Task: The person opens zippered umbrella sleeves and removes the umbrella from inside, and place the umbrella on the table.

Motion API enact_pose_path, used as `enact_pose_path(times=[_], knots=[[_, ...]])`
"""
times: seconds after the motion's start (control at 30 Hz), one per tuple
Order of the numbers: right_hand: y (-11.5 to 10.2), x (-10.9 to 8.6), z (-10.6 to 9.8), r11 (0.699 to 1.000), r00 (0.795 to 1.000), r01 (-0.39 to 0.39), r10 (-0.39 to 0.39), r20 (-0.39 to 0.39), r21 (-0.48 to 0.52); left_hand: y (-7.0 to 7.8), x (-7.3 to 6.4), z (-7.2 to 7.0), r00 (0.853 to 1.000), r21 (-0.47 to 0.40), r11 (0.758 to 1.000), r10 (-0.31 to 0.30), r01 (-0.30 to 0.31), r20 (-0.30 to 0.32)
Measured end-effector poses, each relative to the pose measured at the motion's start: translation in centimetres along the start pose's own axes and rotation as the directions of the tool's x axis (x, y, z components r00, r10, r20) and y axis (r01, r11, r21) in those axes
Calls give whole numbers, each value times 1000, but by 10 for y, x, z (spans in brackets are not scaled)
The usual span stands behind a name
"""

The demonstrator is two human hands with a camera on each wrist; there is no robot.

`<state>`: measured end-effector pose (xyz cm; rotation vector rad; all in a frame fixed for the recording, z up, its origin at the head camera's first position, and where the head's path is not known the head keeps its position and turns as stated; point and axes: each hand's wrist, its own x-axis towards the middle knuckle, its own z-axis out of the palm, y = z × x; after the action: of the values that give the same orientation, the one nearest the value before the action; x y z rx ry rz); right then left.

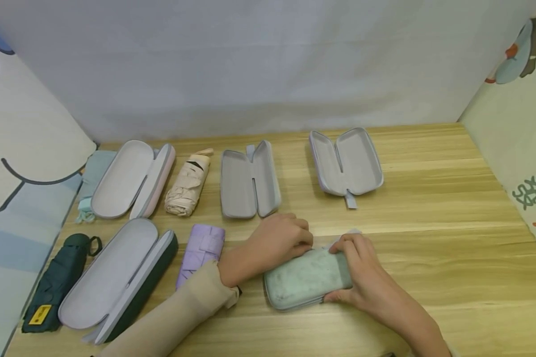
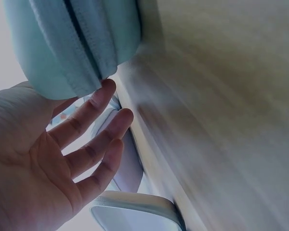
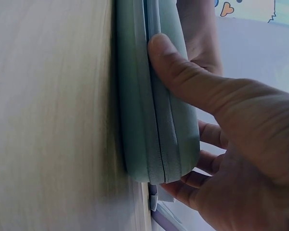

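A mint green zip case (image 1: 308, 278) lies closed-looking on the table in front of me, with a grey zip band (image 3: 159, 115) round its side. My right hand (image 1: 362, 265) grips its right end, thumb along the zip band on the near side and fingers over the far side. At the far edge of the case is my left hand (image 1: 282, 237). Its fingers curl at the zip band there; in the left wrist view the fingertips (image 2: 106, 89) meet the end of the band, while the thumb is mostly hidden behind the case.
Open cases stand behind my hands: one grey-lined case (image 1: 238, 186), another (image 1: 359, 161) to its right. At left are a pink case (image 1: 122, 181), a long dark green case (image 1: 111, 272), and folded umbrellas: dark green (image 1: 55, 282), beige (image 1: 187, 186), purple (image 1: 203, 248) and pale teal (image 1: 96, 173).
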<state>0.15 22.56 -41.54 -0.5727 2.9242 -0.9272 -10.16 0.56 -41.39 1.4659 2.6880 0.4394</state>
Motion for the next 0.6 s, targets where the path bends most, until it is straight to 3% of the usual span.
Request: enact_pose_path(times=[0.4,0.6], knots=[[-2,-1,1,999,1000,22,-22,-16,-36,2,4,0,1000,41,999,-6,6,5],[-1,-2,-1,999,999,34,-34,-2,-22,3,0,2,999,-3,999,-51,51,7]])
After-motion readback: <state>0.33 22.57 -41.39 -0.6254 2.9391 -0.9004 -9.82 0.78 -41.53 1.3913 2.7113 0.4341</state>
